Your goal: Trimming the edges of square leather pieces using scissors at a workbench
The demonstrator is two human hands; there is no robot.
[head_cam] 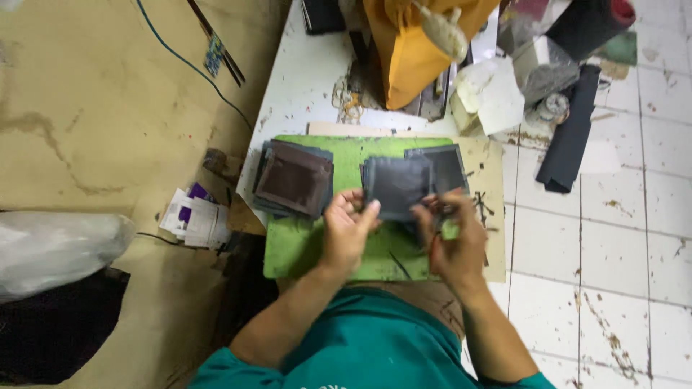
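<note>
My left hand (347,229) pinches the thin dark-grey square leather piece (397,187) at its 7 o'clock corner over the green cutting mat (299,248); my right hand (454,238) grips its 4 o'clock edge (maybe with a small tool, I cannot tell). It looks light and floppy, so I judge the corners are best to hold.

I hold a dark grey square piece (396,186) of thin, flat material between both my hands, just above the green mat, its face turned up towards me. My left fingers pinch its lower left edge, while my right fingers grip its lower right corner.
</note>
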